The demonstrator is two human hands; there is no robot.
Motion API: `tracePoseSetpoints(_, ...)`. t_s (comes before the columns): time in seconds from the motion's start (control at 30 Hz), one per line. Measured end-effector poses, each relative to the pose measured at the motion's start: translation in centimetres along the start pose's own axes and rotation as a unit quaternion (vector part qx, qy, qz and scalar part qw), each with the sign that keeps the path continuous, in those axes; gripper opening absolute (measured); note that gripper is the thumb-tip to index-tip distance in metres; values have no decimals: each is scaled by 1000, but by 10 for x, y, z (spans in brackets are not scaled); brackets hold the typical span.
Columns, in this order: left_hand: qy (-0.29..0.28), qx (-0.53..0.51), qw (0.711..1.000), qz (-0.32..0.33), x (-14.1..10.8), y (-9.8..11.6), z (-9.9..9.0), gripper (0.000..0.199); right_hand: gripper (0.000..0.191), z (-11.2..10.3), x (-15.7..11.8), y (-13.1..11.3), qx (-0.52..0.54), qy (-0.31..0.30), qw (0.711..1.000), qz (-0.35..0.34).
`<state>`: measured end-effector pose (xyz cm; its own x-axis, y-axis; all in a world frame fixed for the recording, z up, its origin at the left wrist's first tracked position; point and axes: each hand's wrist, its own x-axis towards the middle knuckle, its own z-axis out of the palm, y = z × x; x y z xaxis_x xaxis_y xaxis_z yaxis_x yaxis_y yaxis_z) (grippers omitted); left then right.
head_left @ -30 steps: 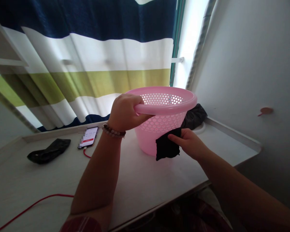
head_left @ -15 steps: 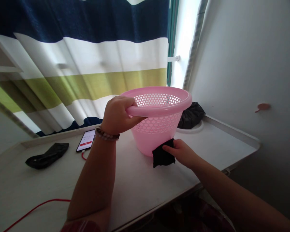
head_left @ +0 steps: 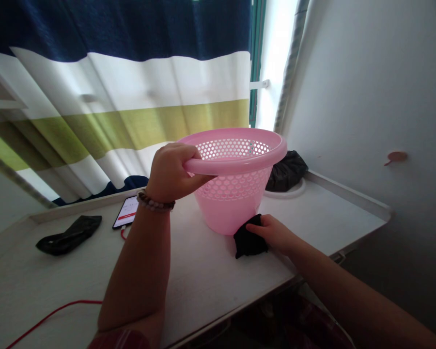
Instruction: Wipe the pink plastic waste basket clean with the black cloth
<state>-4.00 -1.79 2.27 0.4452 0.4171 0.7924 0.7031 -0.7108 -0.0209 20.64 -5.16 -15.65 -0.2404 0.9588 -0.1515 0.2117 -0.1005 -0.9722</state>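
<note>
A pink plastic basket [head_left: 225, 206] with a holed upper wall stands on the white desk [head_left: 203, 271]. My left hand [head_left: 172, 169] is closed over the near left part of its rim, thumb outside and fingers hooked inward. Low at the basket's right front, my right hand [head_left: 276, 232] pinches a black cloth [head_left: 250, 238] between thumb and fingers. The cloth hangs against or just in front of the basket's lower wall; whether it touches is not clear. The basket's inside bottom is hidden by its wall.
A phone [head_left: 125, 212] on a red cable [head_left: 51, 320] and a folded black plastic bag [head_left: 70, 235] lie to the left. Behind the basket, a black bag [head_left: 288, 172] rests on a white round base. A striped curtain [head_left: 148, 87] hangs at the back; a pink hook [head_left: 397, 156] is on the wall.
My right hand has moved the black cloth slightly right and down along the basket's lower front. My left hand keeps its hold on the rim. The whole view has shifted a little.
</note>
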Motion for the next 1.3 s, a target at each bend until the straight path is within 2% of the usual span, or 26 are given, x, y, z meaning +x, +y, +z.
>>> tracePoseSetpoints(0.07, 0, 1, 1000, -4, 0, 0, 0, 35, 31, 1, 1, 6, -29, 13, 999, 9)
tracePoseSetpoints(0.13, 0, 1, 1000, -6, 0, 0, 1, 35, 31, 0, -2, 1, -57, 30, 998, -3)
tracePoseSetpoints(0.2, 0, 0, 1000, -7, -1, 1, 1, 35, 32, -3, -7, -14, -51, 34, 998, -34)
tracePoseSetpoints(0.33, 0, -3, 1000, -6, 0, 1, 0, 33, 32, -11, -20, -59, 25, 25, 992, -123)
tracePoseSetpoints(0.43, -1, -6, 1000, -4, 0, 1, 0, 32, 31, -17, -25, -80, 42, 18, 987, -155)
tracePoseSetpoints(0.53, -4, -8, 1000, -5, 0, 0, 0, 34, 31, -19, -21, -75, 32, 15, 989, -146)
tracePoseSetpoints(0.77, 7, -8, 1000, -1, -1, 2, -1, 38, 32, -3, -5, -10, -46, 1, 999, -25)
tracePoseSetpoints(0.87, 14, -6, 1000, 4, -1, 2, -1, 40, 29, 2, -4, -1, -78, 23, 997, -10)
tracePoseSetpoints(0.97, 17, -3, 1000, 11, -1, 1, -1, 40, 30, 1, -8, -13, -68, 17, 997, -26)
tracePoseSetpoints(1.07, 19, -1, 1000, 11, -2, 0, -1, 42, 31, -4, -14, -38, -14, 0, 998, -58)
tracePoseSetpoints(1.2, 21, -3, 1000, 9, -2, 1, -1, 45, 27, -14, -20, -65, 20, 48, 991, -126)
tracePoseSetpoints(1.3, 18, 1, 1000, 9, -3, 1, -1, 46, 27, -15, -19, -66, 14, 56, 990, -132)
